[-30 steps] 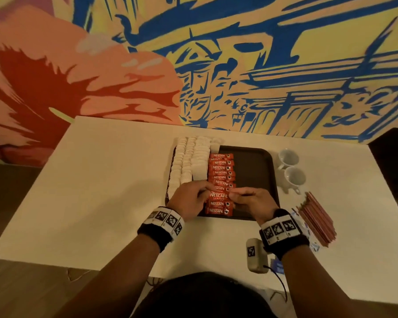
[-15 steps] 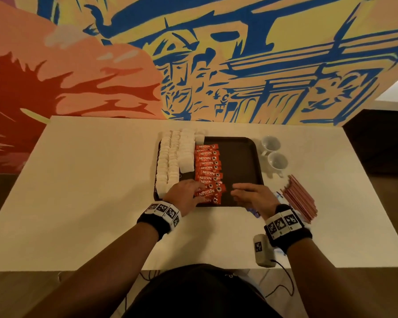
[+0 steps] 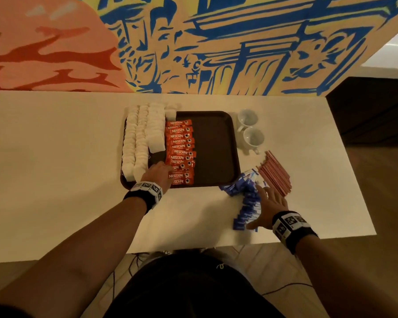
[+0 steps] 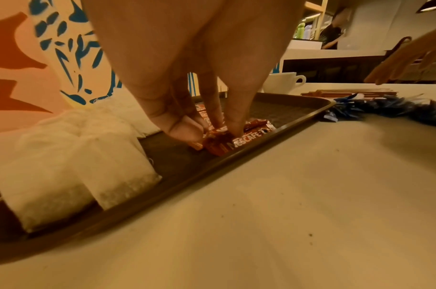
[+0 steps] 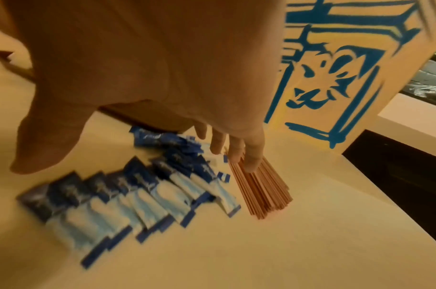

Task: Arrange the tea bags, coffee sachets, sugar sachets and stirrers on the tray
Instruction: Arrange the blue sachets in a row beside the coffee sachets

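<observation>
On the dark brown tray [image 3: 214, 145], white tea bags [image 3: 143, 138] fill the left in rows. A column of red coffee sachets [image 3: 182, 152] runs down the middle. My left hand [image 3: 161, 173] is at the near left end of that column. In the left wrist view its thumb and fingertips [image 4: 234, 131] pinch the end of a coffee sachet [image 4: 249, 136]. My right hand [image 3: 260, 207] hovers flat, fingers spread, over the blue sugar sachets [image 3: 246, 198] on the table right of the tray. Its fingertips [image 5: 251, 162] reach the bundle of brown stirrers [image 5: 261, 187].
Two white cups [image 3: 251, 129] stand just right of the tray's far corner. The tray's right half is bare. A painted wall closes the table's far side. The table's right edge [image 3: 354, 180] lies beyond the stirrers [image 3: 275, 173].
My right hand has left the coffee sachets and moved right, off the tray, to above the sugar sachets. My left hand has stayed at the coffee column.
</observation>
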`<state>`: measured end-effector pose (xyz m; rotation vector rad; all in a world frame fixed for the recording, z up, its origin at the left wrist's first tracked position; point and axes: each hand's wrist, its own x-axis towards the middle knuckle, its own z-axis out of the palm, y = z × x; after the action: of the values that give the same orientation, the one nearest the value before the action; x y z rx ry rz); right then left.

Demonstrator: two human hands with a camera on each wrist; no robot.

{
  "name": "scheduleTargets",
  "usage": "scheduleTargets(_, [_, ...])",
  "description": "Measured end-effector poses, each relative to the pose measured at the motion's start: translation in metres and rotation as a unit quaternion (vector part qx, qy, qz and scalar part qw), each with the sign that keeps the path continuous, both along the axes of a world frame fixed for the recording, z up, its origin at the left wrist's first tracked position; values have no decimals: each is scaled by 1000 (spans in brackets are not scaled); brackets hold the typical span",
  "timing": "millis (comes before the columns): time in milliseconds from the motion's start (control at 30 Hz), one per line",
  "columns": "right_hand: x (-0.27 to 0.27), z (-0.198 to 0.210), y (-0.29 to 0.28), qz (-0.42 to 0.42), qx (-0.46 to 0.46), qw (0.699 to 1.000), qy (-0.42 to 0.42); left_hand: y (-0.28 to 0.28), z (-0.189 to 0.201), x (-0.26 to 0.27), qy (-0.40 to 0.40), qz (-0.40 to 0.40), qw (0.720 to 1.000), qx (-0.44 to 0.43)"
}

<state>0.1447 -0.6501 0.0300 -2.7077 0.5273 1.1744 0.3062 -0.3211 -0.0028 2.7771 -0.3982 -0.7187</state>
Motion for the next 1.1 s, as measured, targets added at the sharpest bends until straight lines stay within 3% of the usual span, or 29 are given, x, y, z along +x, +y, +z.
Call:
scheduleTargets(267, [-14, -28, -20, 73, -8, 997, -29, -16, 2, -10, -15, 70, 997, -6])
scheduleTargets(433, [-10, -39, -32, 106, 20, 993, -53, -45, 18, -37, -55, 59, 997, -14])
scheduleTargets(600, [-6, -41, -39, 128, 52, 988, -73, -94, 24, -76, 12, -57, 998, -38])
scheduleTargets(800, [-2, -39, -43, 158, 79, 980, -89, -145, 10, -119, 72, -207, 975, -21])
scheduleTargets(1100, [-2, -42, -34, 188, 113, 971, -92, -179, -5, -127, 68, -171, 983, 28])
